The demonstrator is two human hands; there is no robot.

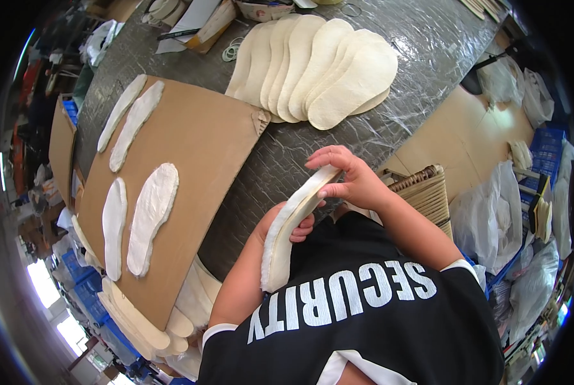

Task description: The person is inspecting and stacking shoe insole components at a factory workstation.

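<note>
A cream insole [279, 250] with a fluffy white face is held edge-up in front of my body, bent in a slight curve. My left hand [300, 226] is closed round its middle, with the fingers curled over the near side. At its upper end, my right hand [343, 174] pinches the tip between thumb and fingers. On a brown cardboard sheet [194, 141] to the left lie several white fleecy insoles [153, 215]. A fanned row of flat cream insoles [351, 80] is spread on the table beyond my hands.
The dark table [422, 70] has a crinkled plastic cover. Papers and a pen [178, 33] lie at its far left, beside rubber bands [232, 49]. More insoles [136, 321] are stacked below the cardboard. A woven chair [425, 192] and plastic bags [489, 218] stand on the right.
</note>
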